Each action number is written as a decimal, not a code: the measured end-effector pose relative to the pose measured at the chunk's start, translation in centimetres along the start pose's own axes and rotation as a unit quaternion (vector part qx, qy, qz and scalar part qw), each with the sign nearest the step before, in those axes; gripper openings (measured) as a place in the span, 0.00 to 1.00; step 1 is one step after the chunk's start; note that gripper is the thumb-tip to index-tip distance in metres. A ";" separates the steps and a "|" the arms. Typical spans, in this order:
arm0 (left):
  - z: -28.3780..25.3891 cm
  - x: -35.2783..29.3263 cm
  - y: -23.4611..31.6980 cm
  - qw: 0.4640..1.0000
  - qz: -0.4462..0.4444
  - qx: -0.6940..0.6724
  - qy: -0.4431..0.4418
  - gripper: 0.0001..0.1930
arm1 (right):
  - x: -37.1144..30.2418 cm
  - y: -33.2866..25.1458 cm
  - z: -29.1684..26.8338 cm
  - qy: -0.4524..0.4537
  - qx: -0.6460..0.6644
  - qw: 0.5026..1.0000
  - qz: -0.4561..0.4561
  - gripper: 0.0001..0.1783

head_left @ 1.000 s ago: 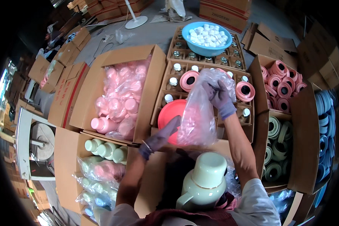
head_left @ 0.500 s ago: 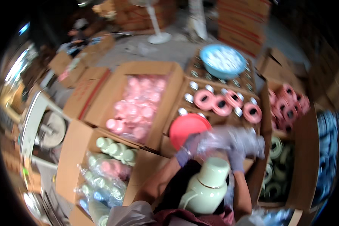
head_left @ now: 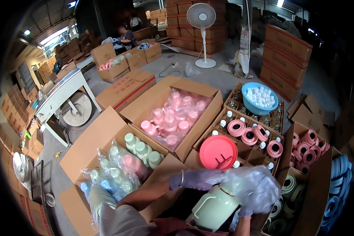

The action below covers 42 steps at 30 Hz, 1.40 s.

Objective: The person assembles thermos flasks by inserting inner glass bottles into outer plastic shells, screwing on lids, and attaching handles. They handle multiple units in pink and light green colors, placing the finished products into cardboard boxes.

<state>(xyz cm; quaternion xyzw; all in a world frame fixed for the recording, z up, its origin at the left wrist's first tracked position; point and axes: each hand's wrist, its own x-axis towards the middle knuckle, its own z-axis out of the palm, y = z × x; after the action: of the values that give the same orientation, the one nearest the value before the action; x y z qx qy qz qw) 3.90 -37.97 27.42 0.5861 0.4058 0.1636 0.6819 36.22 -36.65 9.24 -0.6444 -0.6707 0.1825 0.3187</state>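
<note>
A pale green vacuum jug [head_left: 214,206] with a side handle stands tilted against my lap, below the round red tray [head_left: 218,152]. A crumpled clear plastic bag [head_left: 259,188] covers its top, so the jug's cap is hidden. My left hand [head_left: 190,179], in a grey-purple glove with a bangle at the wrist, pinches the bag's left edge above the jug. At the bag's lower right, my gloved right hand [head_left: 246,211] grips the film; its fingers are mostly hidden behind the plastic.
Pink jugs in plastic fill a carton [head_left: 216,112] ahead; green ones [head_left: 141,149] stand in another at left. A divided carton holds white-capped bottles and pink rings [head_left: 249,135]. Behind it sits a blue basin [head_left: 259,98] of white caps. Cartons of green and blue rings [head_left: 336,185] flank my right.
The view has tilted up, showing more of the room. The bag, stretched between my hands beyond the jug before, now lies over the jug's top.
</note>
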 end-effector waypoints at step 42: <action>6.1 -18.2 -19.6 0.699 0.168 -0.600 0.352 0.24 | -3.4 -24.6 1.4 -0.226 0.361 0.887 -0.178 0.20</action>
<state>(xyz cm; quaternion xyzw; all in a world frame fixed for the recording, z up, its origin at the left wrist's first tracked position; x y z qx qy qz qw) -7.74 -59.85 15.59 0.0114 0.3270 0.6781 0.6581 16.78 -42.26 23.67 -0.2961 -0.7154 0.4932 0.3966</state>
